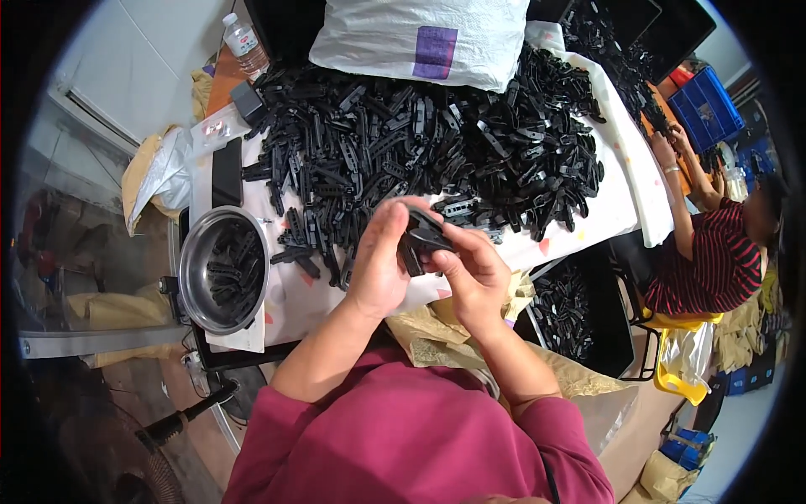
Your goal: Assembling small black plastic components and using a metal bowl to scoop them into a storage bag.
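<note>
Above the near edge of the table, both my hands are closed on small black plastic parts (430, 233). My left hand (379, 262) cups them from the left, its fingers curled behind. From the right, my right hand (477, 277) grips the end of the upper part between thumb and fingers. One long piece seems to lie over another; how they join is hidden. Just beyond my hands a large heap of similar long black parts (361, 139) spreads over the table. On its right side the pieces look wider and clip-shaped (546, 143).
At the table's left stands a steel bowl (190, 269) with black parts inside. A black phone (227, 172) and a water bottle (243, 44) lie beyond it. A white sack (378, 38) rests behind the heap. Right of me is a black crate (617, 336); another person (705, 260) works farther right.
</note>
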`<act>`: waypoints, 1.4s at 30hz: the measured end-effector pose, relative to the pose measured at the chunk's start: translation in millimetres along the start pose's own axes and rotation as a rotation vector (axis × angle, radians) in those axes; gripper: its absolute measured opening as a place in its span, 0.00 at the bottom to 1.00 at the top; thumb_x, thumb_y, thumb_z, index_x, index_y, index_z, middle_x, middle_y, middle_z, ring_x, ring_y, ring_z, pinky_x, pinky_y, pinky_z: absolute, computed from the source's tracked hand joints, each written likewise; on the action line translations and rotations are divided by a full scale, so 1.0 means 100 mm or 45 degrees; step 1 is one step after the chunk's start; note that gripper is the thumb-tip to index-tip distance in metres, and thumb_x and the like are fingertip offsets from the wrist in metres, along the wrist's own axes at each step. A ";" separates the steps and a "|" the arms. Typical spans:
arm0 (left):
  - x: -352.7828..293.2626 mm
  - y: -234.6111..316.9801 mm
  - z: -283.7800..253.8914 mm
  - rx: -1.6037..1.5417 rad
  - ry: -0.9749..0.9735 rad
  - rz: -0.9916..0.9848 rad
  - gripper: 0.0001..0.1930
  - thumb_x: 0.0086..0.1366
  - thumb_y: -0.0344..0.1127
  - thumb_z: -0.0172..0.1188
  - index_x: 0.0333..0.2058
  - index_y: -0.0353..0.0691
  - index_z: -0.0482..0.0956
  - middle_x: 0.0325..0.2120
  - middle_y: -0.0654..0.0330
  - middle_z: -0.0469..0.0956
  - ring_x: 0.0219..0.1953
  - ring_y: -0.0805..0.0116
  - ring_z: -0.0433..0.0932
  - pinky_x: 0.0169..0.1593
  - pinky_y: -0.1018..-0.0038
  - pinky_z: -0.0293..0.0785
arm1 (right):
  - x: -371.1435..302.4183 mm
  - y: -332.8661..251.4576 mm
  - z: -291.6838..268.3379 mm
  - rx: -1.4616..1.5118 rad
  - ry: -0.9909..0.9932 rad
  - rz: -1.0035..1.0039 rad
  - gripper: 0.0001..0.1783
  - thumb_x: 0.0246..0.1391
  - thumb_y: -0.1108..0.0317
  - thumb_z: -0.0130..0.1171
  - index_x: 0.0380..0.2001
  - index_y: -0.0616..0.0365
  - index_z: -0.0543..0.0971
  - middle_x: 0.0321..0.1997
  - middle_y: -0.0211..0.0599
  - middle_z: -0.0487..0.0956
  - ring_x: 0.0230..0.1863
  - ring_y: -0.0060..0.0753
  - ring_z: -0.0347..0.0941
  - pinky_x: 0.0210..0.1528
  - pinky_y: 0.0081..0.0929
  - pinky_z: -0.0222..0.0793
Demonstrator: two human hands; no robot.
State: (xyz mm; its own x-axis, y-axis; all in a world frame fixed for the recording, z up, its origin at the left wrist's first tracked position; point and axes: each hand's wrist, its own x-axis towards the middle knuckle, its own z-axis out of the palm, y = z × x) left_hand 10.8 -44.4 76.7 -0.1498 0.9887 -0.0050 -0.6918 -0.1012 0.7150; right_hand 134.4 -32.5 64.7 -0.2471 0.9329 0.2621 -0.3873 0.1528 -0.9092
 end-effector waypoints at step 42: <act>0.02 0.09 -0.73 -0.415 0.223 -0.030 0.07 0.59 0.38 0.56 0.32 0.45 0.69 0.29 0.63 0.71 0.37 0.61 0.75 0.38 0.62 0.76 | 0.73 0.34 -0.64 -1.587 -0.037 -0.374 0.15 0.46 0.72 0.59 0.41 0.55 0.77 0.42 0.37 0.75 0.40 0.36 0.74 0.38 0.29 0.71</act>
State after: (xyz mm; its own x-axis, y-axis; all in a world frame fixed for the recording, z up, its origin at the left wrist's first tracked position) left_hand -46.7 -51.3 32.0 -0.2300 0.9602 -0.1585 -0.8810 -0.1362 0.4531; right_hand 159.6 61.8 32.5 -0.3198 0.8073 0.4959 0.6561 0.5663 -0.4989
